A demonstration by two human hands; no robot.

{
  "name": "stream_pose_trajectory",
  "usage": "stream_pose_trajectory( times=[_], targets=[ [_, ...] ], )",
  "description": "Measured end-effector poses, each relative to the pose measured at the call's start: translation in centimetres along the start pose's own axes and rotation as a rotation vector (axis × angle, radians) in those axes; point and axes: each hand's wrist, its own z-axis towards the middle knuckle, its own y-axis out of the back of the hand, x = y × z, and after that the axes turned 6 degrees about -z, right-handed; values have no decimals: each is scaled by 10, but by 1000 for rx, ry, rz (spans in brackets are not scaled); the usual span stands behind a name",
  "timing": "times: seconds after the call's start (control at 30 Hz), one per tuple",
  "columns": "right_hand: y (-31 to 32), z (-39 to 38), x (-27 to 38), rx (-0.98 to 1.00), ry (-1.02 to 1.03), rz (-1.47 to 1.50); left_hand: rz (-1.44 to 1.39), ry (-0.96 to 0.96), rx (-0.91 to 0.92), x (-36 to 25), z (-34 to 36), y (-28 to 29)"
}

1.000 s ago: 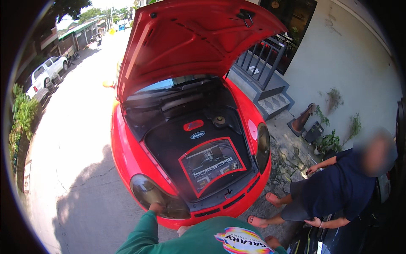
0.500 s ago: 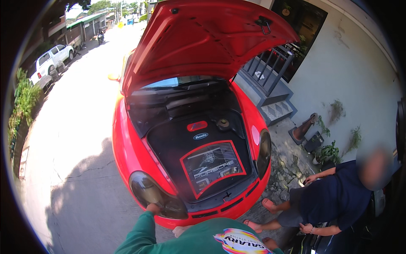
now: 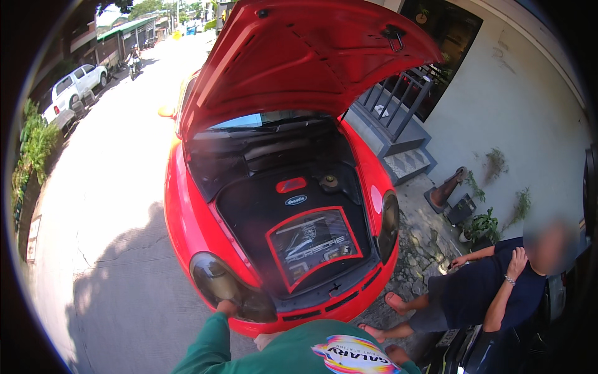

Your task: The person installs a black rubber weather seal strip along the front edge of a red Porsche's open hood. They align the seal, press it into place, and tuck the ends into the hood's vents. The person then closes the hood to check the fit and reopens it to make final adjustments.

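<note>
A red car stands in front of me, its front hood [image 3: 311, 62] raised. My left hand [image 3: 227, 307] rests against the lower edge of the dark-tinted headlight [image 3: 212, 274] on the car's left side as I see it. The fingers look curled together, and what they hold, if anything, is hidden. My right hand [image 3: 397, 354] shows only in part beside my green shirt [image 3: 286, 349], low in the view; its fingers cannot be made out. Between the headlights lies the black-lined front trunk [image 3: 249, 215], with a red-framed clear panel [image 3: 311, 243] set in it.
A person [image 3: 498, 287] in dark clothes and sandals stands close at my right. Behind them are potted plants [image 3: 483, 224], a traffic cone [image 3: 445, 190] and steps [image 3: 408, 163] by a wall. Up the road at left are a white pickup [image 3: 78, 87] and a motorcycle rider [image 3: 133, 62].
The other person has raised one hand from waist height toward their head. The motorcycle has come nearer down the road. My left hand stays at the headlight.
</note>
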Motion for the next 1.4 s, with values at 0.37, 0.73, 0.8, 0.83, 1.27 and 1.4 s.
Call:
stream_pose_trajectory(
  times=[0.37, 0.73, 0.8, 0.83, 1.27, 1.4],
  targets=[
    [-4, 88, 46, 149, 242, -209, 257, 133, 1082, -52, -106, -52],
    [102, 182, 114, 167, 408, -342, 123, 29, 462, -109, -152, -155],
    [117, 194, 123, 169, 434, -382, 128, 44, 378, -118, -155, -174],
    [124, 200, 129, 172, 446, -397, 131, 55, 344, -122, -155, -183],
    [138, 227, 183, 181, 569, -446, 219, 138, 159, -140, -117, -216],
    [117, 222, 197, 238, 599, -459, 200, 153, 168, -132, -141, -204]
  ],
)
